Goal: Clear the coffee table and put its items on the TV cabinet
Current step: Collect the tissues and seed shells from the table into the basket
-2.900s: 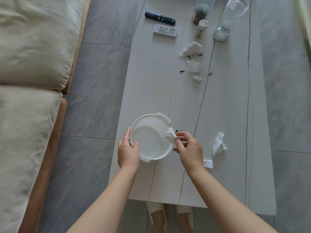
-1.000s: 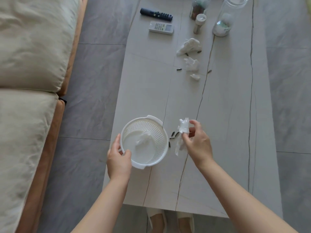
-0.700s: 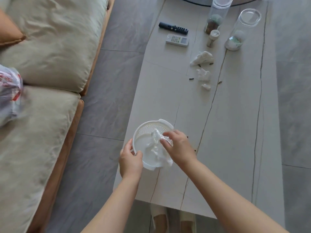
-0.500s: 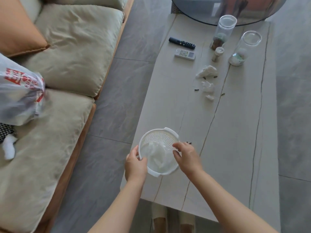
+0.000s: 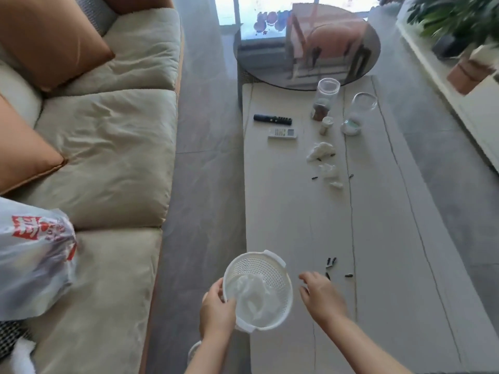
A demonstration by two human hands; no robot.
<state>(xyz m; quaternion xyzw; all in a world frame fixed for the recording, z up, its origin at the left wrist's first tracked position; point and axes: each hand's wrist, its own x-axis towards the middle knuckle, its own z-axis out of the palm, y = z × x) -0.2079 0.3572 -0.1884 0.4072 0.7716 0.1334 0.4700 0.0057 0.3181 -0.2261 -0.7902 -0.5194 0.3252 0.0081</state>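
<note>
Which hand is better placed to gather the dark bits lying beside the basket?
Right hand: it is free, open, just short of the dark bits. The left hand grips the basket rim.

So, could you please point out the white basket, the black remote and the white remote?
white basket [image 5: 272, 271]: head view, perforated inner wall.
black remote [image 5: 272, 119]: head view, middle of body.
white remote [image 5: 282, 133]: head view, button face.

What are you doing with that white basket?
Tidying the coffee table. The left hand holds the white basket by its rim, with crumpled tissues inside. The right hand is open and empty beside it. More tissue wads, two remotes and jars wait farther along.
</note>
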